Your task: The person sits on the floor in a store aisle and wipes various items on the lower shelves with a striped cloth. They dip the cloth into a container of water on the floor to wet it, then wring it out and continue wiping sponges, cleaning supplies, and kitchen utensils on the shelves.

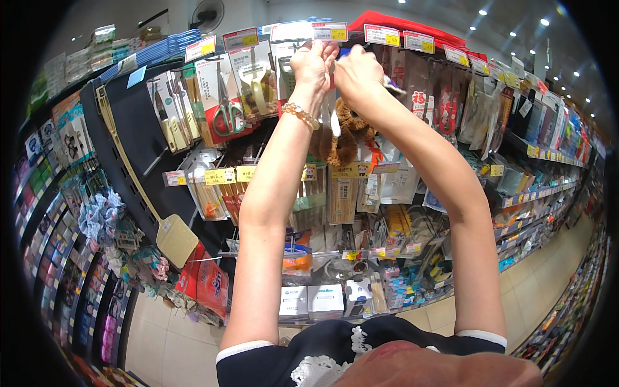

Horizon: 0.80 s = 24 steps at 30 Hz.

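Observation:
Both my arms reach up to the top row of a shop's hanging display. My left hand (314, 65), with a beaded bracelet at the wrist, is raised just below a price tag (330, 32); its fingers are curled, and what lies between them is hard to make out. Close beside it on the right, my right hand (357, 70) is bent with curled fingers, near a small blue item partly hidden behind it. Brown fluffy items (341, 145) hang below the hands, next to a white utensil handle (335, 124). Green-handled scissors (228, 116) hang in a pack to the left.
A beige fly swatter (177, 241) hangs on the dark panel at left. Packs of wooden skewers (344, 200) hang lower down, above white boxes (325, 301) on the bottom shelf. Metal hooks stick out from the rack. More stocked shelves (541, 193) run along the right.

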Tool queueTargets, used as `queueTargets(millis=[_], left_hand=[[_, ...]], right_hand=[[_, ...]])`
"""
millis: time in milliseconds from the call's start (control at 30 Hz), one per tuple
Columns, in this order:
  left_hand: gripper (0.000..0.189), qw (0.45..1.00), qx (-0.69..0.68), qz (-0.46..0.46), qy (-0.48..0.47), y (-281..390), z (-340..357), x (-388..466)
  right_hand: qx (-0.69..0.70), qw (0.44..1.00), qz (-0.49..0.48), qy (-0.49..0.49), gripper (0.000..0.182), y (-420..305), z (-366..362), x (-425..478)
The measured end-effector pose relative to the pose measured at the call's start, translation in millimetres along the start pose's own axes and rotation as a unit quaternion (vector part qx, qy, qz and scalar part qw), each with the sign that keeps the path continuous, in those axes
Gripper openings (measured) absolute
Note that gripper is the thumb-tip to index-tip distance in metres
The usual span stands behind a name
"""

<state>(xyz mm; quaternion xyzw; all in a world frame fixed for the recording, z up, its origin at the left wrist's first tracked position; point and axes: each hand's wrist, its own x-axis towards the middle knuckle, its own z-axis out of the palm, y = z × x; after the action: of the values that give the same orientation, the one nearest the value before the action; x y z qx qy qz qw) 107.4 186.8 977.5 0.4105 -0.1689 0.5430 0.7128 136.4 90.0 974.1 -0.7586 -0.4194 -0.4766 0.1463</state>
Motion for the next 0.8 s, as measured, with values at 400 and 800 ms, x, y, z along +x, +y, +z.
queueTargets(millis=[400,800], left_hand=[[0.057,0.934,0.019,-0.302,-0.19,8.1,-27.0,-96.9],[0.012,0.965,0.178,-0.163,-0.106,7.9,-23.4,-127.1]], right_hand=[[0.907,0.362,0.127,-0.172,0.033,80.3,16.3,-95.8],[0.79,0.597,0.136,0.036,0.072,51.8,31.9,-122.4]])
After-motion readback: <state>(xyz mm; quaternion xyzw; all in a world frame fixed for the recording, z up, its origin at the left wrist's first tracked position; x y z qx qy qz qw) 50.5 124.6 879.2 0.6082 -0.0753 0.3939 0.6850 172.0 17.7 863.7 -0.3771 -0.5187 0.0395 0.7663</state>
